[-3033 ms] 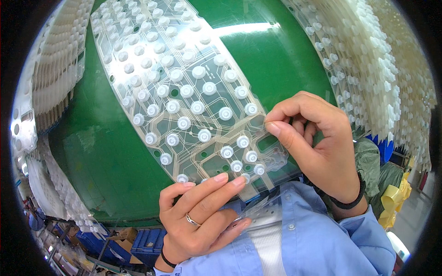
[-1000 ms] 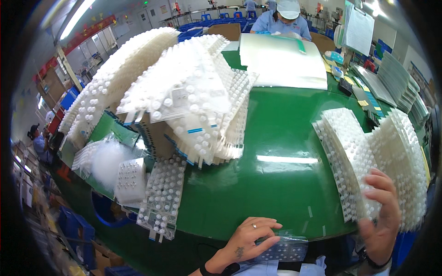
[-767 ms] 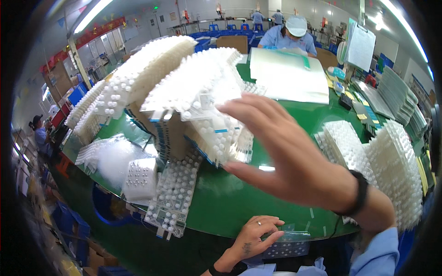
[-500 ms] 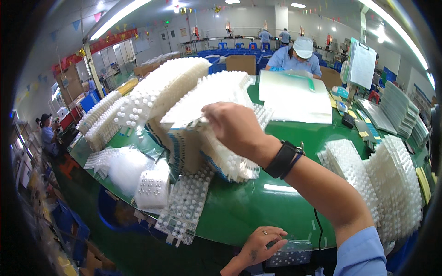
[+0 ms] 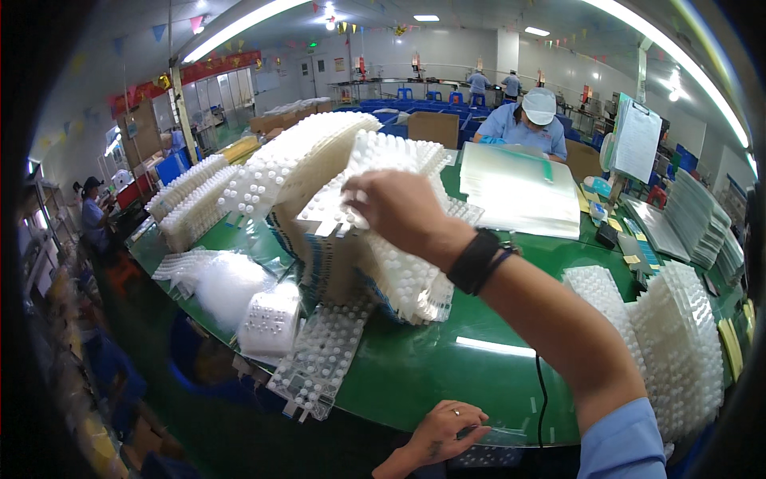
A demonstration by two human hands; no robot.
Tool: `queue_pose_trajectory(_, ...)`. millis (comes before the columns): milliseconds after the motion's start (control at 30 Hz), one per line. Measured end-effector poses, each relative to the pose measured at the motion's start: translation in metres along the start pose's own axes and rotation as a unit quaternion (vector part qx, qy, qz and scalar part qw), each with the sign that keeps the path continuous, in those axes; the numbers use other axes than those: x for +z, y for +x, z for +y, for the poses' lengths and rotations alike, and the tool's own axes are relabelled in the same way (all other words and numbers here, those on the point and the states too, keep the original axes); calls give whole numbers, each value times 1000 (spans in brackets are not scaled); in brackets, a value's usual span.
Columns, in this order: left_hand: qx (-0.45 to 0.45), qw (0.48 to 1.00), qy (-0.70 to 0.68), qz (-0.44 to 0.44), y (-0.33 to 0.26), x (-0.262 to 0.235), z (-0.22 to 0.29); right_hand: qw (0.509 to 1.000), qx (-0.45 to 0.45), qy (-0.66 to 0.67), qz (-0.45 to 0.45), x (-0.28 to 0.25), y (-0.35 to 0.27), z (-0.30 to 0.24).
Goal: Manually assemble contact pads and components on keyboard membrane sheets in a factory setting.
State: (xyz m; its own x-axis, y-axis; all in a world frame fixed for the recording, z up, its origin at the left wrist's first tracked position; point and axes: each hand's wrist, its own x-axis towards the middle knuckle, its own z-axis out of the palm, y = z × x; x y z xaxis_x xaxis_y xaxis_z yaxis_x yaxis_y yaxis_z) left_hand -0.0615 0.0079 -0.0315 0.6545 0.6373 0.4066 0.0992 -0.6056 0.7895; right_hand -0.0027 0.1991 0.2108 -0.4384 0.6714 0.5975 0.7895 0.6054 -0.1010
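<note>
My right hand (image 5: 396, 209) reaches over a tall, fanned stack of white-domed sheets (image 5: 411, 275). Its fingers are curled together at the near end of the top sheet (image 5: 325, 209), whose pale tabs stick out below them. Whatever lies between the fingertips is hidden. At the front edge of the green table (image 5: 415, 363) is my left hand (image 5: 448, 431), a ring on one finger. Its thumb stands apart from the bent fingers, and I see nothing held. Close by its thumb lies clear film, and below it a dotted sheet (image 5: 488, 457) partly shows.
Left of the stack stand more domed sheets (image 5: 307, 148), a clear plastic bag (image 5: 227, 291) and a small block of dotted sheets (image 5: 270, 323). One domed strip (image 5: 319, 363) overhangs the table edge. More stacks (image 5: 678, 343) stand right. A co-worker (image 5: 527, 128) sits behind flat sheets (image 5: 519, 188).
The view has shifted a little. My right hand has stayed over the stack, while the top sheet's domes and tabs now show clearly below its fingers. My left hand has barely moved.
</note>
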Motion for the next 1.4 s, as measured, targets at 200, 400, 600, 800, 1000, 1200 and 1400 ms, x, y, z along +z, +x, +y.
queue_pose_trajectory(200,5,999,14,28,-1,1,3,999,-37,-13,11,36,-3,-3)
queue_pose_trajectory(400,36,998,-8,46,0,8,5,994,-105,-19,20,20,-31,14)
queue_pose_trajectory(600,24,997,-24,63,-8,14,2,990,49,108,76,22,-27,-2)
queue_pose_trajectory(800,59,996,-25,60,-3,13,3,902,-8,302,307,-25,-27,140)
queue_pose_trajectory(1000,60,998,-25,28,-4,12,-1,926,100,-113,346,-86,-190,54)
queue_pose_trajectory(1200,77,991,-112,-9,-30,-21,26,991,78,56,-96,-38,-283,-43)
queue_pose_trajectory(1400,14,981,-183,-60,-32,-54,49,899,248,328,-152,-22,-332,-39)
